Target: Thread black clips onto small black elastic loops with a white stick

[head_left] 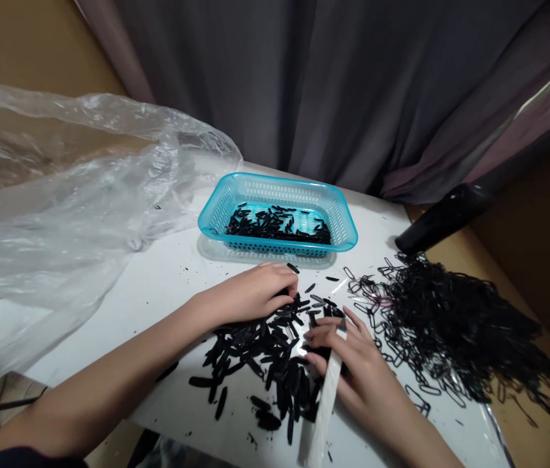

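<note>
My left hand rests at the far edge of a pile of flat, elongated black pieces. Its fingers are curled towards the thumb, and whatever they hold is hidden. Beside the pile on the right, my right hand has its fingertips bent over the black pieces. A narrow white-wrapped strip with a blade-like tip runs through this hand, its tip pointing away from me. Just beyond the hands stands a blue plastic basket with many similar black pieces on its bottom.
On the right lies a large tangled heap of thin black loops. A black cylindrical object leans in behind it. Clear plastic sheeting covers the left of the white table. A dark curtain hangs behind the basket.
</note>
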{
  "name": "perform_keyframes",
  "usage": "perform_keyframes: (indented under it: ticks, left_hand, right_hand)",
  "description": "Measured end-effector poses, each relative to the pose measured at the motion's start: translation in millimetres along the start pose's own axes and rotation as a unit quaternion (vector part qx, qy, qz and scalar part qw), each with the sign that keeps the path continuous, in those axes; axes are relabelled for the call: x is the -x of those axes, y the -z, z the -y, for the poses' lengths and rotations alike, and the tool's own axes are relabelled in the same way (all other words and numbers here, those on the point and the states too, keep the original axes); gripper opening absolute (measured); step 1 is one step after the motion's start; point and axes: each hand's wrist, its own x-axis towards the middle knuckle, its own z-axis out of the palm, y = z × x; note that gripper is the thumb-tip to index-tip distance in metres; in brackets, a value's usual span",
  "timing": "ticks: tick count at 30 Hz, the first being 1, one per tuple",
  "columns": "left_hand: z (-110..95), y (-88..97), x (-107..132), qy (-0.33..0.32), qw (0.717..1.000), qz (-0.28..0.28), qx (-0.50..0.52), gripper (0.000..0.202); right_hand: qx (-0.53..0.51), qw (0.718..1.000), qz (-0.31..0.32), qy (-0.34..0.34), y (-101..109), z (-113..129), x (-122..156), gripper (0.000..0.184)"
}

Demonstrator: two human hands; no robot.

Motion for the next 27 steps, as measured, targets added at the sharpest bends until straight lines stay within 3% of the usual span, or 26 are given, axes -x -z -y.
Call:
perform_keyframes:
  ticks: [7, 12, 18, 23, 27]
  left_hand:
    - [1.1, 3.5, -0.8, -0.015, 0.999, -0.019, 0.021, 0.01]
    - [-0.1, 3.9, 0.4, -0.026, 0.997, -0.041, 0.056, 0.023]
    - [-2.3, 6.7, 0.6, -0.031, 0.995, -0.061, 0.069, 0.024]
    - [-3.7, 10.9, 0.6, -0.021, 0.984, -0.089, 0.151, 0.024]
    - [-7.0, 13.1, 1.1, -0.022, 0.986, -0.064, 0.151, 0.023]
  right_hand:
    - [-0.006, 1.0, 0.003, -0.003, 1.6, -0.6, 2.9, 0.008]
    - [0.01, 1.0, -0.025, 0.002, -2.6, 5.3, 0.7, 0.007]
    - [0.102, 0.988, 0.027, 0.114, -11.4, 11.4, -1.5, 0.015]
    - [0.118, 0.98, 0.042, 0.157, -19.2, 5.5, 1.8, 0.025]
    - [0.141, 0.975, 0.04, 0.168, -20.8, 3.7, 2.4, 0.03]
